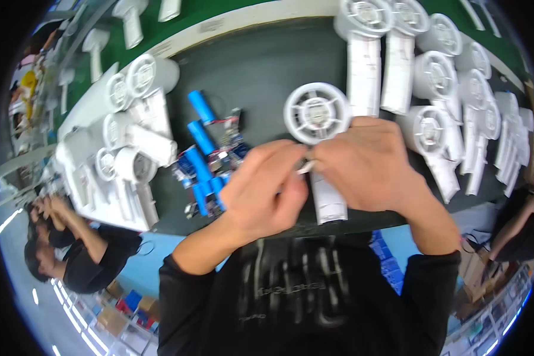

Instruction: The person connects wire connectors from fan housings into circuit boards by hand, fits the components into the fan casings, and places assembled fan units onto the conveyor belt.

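Observation:
In front of me lies a white handheld fan housing (317, 113), its round spoked head facing up and its handle toward me. My left hand (264, 187) is closed in a pinch at the housing's neck. Opposite it, my right hand (365, 166) is bent over the neck and upper handle, fingers pressed together. A small shiny piece (306, 166) shows between the fingertips; it is too small and blurred to name. To the left of my left hand are several blue cylindrical batteries (202, 137) wired to small circuit boards (236, 145).
More white fan housings (139, 133) are heaped on a white tray (71, 202) at the left. Others (430, 130) stand in rows at the right of the dark work mat (261, 65). A co-worker (83, 255) sits at the left; another person's arm (513, 225) shows at the right.

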Motion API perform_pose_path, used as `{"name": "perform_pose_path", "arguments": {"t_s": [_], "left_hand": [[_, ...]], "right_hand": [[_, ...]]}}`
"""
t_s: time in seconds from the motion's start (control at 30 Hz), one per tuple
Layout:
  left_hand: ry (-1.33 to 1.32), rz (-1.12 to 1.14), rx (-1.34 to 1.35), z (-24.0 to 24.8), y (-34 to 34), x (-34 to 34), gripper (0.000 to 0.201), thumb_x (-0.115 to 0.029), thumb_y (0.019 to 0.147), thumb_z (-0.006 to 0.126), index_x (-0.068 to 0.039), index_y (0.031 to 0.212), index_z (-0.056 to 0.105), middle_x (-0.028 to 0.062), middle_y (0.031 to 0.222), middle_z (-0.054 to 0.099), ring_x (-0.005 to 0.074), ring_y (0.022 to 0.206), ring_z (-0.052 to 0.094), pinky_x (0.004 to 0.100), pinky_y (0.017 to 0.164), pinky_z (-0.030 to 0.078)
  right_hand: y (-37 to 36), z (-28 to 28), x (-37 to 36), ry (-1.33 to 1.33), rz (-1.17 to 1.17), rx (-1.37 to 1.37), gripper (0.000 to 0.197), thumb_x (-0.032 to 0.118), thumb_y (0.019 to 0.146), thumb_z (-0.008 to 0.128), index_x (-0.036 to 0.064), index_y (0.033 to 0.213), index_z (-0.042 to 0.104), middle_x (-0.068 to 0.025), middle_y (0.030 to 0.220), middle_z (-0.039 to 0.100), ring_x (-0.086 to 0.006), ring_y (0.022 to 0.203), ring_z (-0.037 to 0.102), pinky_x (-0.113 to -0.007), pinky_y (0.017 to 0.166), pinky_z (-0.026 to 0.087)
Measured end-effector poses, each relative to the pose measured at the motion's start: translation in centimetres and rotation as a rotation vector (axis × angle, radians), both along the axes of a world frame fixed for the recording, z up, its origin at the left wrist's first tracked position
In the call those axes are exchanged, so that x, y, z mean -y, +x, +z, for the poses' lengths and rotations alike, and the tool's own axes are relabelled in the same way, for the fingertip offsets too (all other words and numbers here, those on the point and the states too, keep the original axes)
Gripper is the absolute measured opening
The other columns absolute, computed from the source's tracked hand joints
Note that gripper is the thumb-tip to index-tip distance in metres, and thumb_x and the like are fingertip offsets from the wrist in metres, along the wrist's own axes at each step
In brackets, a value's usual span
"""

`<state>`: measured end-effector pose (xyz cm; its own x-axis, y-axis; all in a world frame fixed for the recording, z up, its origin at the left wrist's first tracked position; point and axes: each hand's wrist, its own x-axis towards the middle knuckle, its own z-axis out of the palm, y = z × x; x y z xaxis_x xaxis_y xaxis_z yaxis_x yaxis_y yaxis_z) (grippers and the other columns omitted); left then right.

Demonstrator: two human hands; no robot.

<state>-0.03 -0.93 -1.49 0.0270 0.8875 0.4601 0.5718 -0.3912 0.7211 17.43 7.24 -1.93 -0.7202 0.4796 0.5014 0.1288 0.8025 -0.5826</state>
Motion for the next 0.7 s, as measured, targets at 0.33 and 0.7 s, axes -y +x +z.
{"name": "perform_pose_path", "arguments": {"t_s": [0.33, 0.7], "left_hand": [[-0.266, 0.082, 0.329, -2.0, -1.1, 2.5, 0.018, 0.001, 0.091, 0.048, 0.01, 0.104, 0.058, 0.0138, 0.087, 0.06, 0.0104, 0.054, 0.054, 0.0225, 0.048, 0.041], [-0.221, 0.036, 0.344, -2.8, -0.9, 2.2, 0.026, 0.001, 0.085, 0.047, 0.009, 0.109, 0.055, 0.014, 0.089, 0.057, 0.0101, 0.051, 0.049, 0.0219, 0.047, 0.037]], "right_hand": [[-2.3, -2.2, 1.3, 0.081, -0.088, -0.105, 0.014, 0.009, 0.071, 0.064, 0.0066, 0.076, 0.051, -0.0014, 0.06, 0.05, -0.0193, 0.048, 0.049, -0.031, 0.046, 0.035], [-1.2, -1.9, 0.9, 0.042, -0.1, -0.142, 0.018, 0.015, 0.073, 0.067, 0.0095, 0.073, 0.05, -0.0005, 0.057, 0.049, -0.0212, 0.049, 0.051, -0.032, 0.049, 0.038]]}}
